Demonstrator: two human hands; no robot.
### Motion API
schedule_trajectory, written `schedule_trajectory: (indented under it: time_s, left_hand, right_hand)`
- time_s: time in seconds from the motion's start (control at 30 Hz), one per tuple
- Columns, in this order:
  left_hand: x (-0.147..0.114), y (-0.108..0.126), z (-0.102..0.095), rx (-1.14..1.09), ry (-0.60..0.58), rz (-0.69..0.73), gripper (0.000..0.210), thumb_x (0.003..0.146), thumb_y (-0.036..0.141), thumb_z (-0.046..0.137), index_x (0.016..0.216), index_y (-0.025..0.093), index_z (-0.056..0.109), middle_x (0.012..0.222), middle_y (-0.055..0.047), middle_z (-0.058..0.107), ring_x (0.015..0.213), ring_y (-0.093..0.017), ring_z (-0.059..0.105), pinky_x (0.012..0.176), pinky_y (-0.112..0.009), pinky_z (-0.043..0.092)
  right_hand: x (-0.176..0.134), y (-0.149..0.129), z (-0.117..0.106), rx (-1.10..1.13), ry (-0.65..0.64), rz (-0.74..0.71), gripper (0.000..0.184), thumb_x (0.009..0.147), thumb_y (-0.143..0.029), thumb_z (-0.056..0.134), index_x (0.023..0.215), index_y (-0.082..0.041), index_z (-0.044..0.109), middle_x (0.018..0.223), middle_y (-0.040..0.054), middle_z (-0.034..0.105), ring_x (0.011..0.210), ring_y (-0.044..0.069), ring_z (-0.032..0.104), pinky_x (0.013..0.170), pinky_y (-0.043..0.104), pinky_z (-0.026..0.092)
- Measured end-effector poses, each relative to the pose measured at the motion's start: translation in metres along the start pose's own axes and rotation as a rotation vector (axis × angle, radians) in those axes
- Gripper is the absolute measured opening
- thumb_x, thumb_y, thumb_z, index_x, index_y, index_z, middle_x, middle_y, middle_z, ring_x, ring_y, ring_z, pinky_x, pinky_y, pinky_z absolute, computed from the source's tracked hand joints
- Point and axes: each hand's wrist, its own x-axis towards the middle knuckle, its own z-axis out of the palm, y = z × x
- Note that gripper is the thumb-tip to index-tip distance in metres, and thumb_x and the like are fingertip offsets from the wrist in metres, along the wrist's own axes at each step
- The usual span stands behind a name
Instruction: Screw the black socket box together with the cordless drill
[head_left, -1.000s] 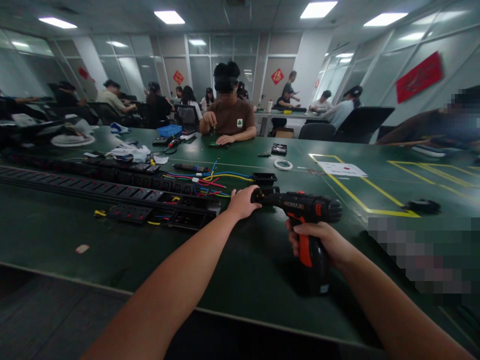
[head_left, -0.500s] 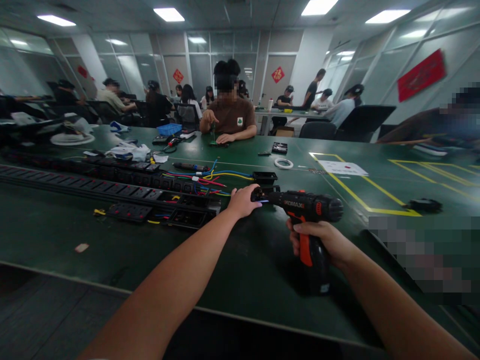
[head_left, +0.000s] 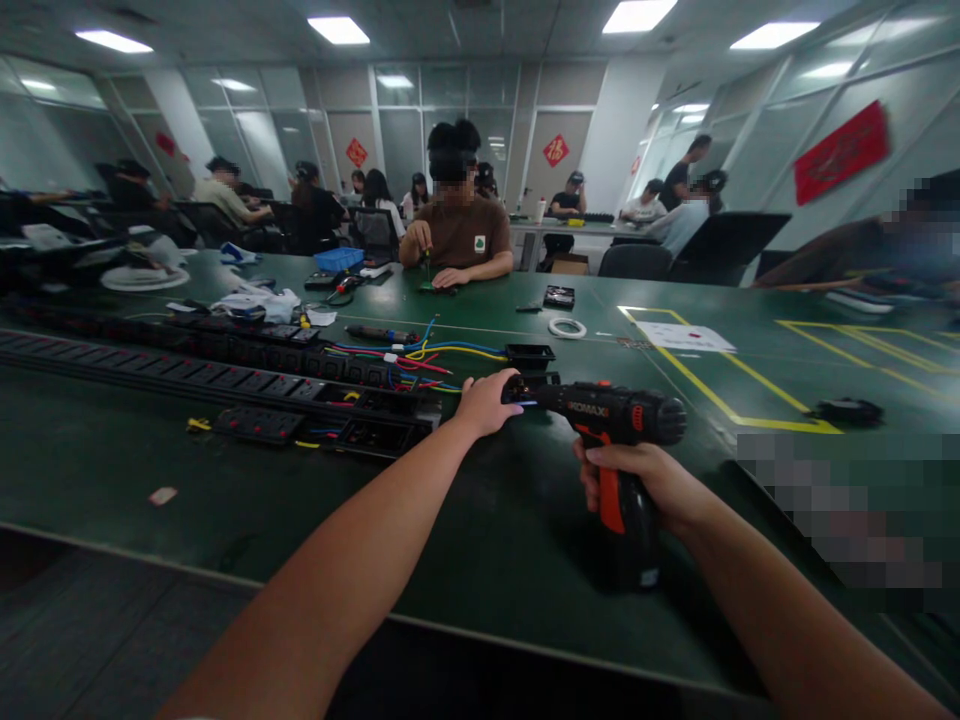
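My right hand (head_left: pixel 637 485) is wrapped round the grip of a black and orange cordless drill (head_left: pixel 619 412), which lies level and points left. Its tip reaches a small black plastic housing (head_left: pixel 544 380). On that housing's left end my left hand (head_left: pixel 487 404) is closed, its fingers partly hidden behind the part. Just beyond stands another black open housing (head_left: pixel 531 353), with blue and yellow wires (head_left: pixel 457 346) running to it from the left. Long black power strips (head_left: pixel 225 375) lie to the left of my left hand, with a short socket piece (head_left: pixel 259 424) in front of them.
Across the green table (head_left: pixel 300 520) a person (head_left: pixel 461 235) works with a screwdriver. A white tape roll (head_left: pixel 567 328), a black box (head_left: pixel 559 296) and a paper sheet (head_left: pixel 686 336) lie beyond the drill. A blue basket (head_left: pixel 338 259) stands at the far side.
My hands, the drill and the housing have stayed practically still. Across the table, the person's raised hand and head have shifted slightly; people in the background have moved.
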Motion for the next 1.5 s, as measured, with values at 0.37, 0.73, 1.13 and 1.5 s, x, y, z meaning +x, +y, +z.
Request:
schedule_trajectory:
  time_s: [0.37,0.73,1.13,1.5]
  left_hand:
    - [0.000,0.000,-0.001,-0.009,-0.008,-0.002,0.064,0.088,0.037,0.074,0.147,0.033,0.050,0.149,-0.005,0.063,0.139,-0.030,0.056,0.123,-0.054,0.027]
    - [-0.001,0.003,-0.003,-0.011,-0.012,-0.009,0.063,0.088,0.035,0.075,0.146,0.034,0.051,0.147,-0.005,0.064,0.138,-0.030,0.056,0.122,-0.054,0.027]
    - [0.000,0.001,-0.001,-0.004,-0.002,-0.010,0.064,0.087,0.036,0.078,0.145,0.035,0.051,0.143,-0.004,0.067,0.137,-0.030,0.057,0.121,-0.053,0.028]
    - [-0.001,0.001,0.000,0.023,0.018,0.014,0.064,0.087,0.037,0.078,0.145,0.034,0.051,0.147,-0.004,0.064,0.136,-0.032,0.057,0.121,-0.054,0.027]
  right_hand:
    - [-0.003,-0.004,0.001,-0.028,-0.002,0.013,0.034,0.073,-0.043,0.084,0.089,-0.018,0.068,0.063,0.0030,0.071,0.056,0.022,0.069,0.059,0.033,0.053]
    - [-0.003,-0.002,0.002,-0.012,-0.003,0.015,0.034,0.073,-0.043,0.084,0.092,-0.018,0.069,0.062,0.0025,0.070,0.056,0.021,0.068,0.059,0.033,0.054]
    - [-0.006,-0.007,0.008,-0.031,0.007,0.033,0.044,0.077,-0.055,0.083,0.100,-0.018,0.071,0.064,0.0028,0.071,0.056,0.021,0.069,0.056,0.033,0.056]
    - [-0.007,-0.010,0.022,-0.094,0.096,0.027,0.048,0.064,-0.056,0.091,0.085,-0.017,0.072,0.060,0.0041,0.071,0.054,0.022,0.068,0.052,0.032,0.053]
